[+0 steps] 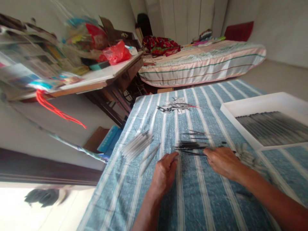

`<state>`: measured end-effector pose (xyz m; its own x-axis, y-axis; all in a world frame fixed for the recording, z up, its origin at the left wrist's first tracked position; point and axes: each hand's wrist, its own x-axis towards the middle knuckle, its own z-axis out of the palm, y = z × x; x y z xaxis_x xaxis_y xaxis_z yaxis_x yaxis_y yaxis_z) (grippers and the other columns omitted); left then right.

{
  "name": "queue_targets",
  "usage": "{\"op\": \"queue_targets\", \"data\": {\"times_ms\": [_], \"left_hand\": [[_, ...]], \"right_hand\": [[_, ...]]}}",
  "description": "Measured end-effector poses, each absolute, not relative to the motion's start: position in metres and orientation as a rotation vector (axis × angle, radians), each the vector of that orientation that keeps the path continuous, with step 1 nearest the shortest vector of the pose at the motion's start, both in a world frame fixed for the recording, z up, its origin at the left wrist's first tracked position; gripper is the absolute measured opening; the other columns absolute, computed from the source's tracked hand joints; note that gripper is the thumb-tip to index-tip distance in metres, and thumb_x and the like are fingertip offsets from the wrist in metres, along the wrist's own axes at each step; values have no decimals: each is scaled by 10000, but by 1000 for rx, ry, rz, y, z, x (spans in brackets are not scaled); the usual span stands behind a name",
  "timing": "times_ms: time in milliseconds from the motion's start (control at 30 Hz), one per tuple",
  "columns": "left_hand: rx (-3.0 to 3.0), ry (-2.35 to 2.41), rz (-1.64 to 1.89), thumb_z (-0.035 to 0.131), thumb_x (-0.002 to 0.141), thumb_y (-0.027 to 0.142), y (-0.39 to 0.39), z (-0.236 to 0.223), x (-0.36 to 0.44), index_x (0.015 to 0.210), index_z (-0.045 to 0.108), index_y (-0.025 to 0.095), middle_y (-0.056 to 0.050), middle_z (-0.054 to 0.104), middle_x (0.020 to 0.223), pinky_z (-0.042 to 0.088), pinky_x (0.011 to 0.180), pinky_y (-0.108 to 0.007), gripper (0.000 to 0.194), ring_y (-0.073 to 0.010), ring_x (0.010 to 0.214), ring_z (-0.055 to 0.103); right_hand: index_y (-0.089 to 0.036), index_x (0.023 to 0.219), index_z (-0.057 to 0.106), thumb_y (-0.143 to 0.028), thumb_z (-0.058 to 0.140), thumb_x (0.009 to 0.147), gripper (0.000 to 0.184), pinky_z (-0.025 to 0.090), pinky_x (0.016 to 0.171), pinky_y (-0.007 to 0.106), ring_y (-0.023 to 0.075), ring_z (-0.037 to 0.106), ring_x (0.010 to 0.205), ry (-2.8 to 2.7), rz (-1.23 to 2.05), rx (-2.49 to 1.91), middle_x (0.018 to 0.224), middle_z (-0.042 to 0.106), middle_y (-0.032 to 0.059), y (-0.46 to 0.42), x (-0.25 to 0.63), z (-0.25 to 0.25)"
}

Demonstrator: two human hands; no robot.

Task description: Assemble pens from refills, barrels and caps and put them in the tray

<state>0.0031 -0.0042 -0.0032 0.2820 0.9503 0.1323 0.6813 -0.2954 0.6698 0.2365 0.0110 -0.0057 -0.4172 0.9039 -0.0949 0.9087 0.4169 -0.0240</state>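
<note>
My left hand (165, 170) is closed in a pinch above the striped cloth; what its fingers hold, if anything, is hidden. My right hand (222, 162) is closed at the right end of a pile of thin black pen refills (191, 145), with one dark refill running into its fingertips. A few loose refills (194, 133) lie just beyond the pile. Left of my left hand is a bundle of pale grey pen barrels (137, 145), with a couple of single barrels (150, 157) beside it. Small grey pieces (246, 155), blurred, lie behind my right wrist.
A white box (260, 141) at the right holds a row of grey-black pens (274, 128). Farther back on the striped cloth (192, 192) lies a heap of thin dark and clear pieces (176, 106). A cluttered desk (96, 80) stands left, a bed (204, 64) behind.
</note>
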Motion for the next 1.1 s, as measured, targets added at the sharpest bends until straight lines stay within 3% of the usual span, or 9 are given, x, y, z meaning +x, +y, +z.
{"op": "queue_targets", "data": {"times_ms": [433,833,967,1100], "left_hand": [[2066,1314,601,447,882,213,-8,-2,6,1101,643,211,-46,701,978,489,819,-282,294,-177,902,642],[1902,1196,559,501,841,208,-11,10,18,1012,687,223,-24,716,874,491,756,-280,253,-190,816,646],[1754,1174,602,522,839,249,-12,10,22,929,703,207,-10,671,749,476,668,-252,207,-169,711,604],[1394,1209,756,594,800,313,-14,11,22,1088,668,186,-14,638,678,420,518,-219,324,-122,560,516]], "right_hand": [[-182,767,619,-135,397,856,243,263,526,267,147,586,538,2923,72,1612,599,653,24,5,245,-16],[-160,735,579,-79,401,861,233,338,554,288,151,512,520,3305,197,1417,556,574,18,-8,225,-9],[-153,886,608,-123,363,897,247,356,540,297,160,506,522,3470,186,1396,549,575,18,-17,214,-3],[-178,857,638,-201,397,912,249,390,567,258,138,579,557,3266,66,1771,624,651,25,-4,240,7]]}}
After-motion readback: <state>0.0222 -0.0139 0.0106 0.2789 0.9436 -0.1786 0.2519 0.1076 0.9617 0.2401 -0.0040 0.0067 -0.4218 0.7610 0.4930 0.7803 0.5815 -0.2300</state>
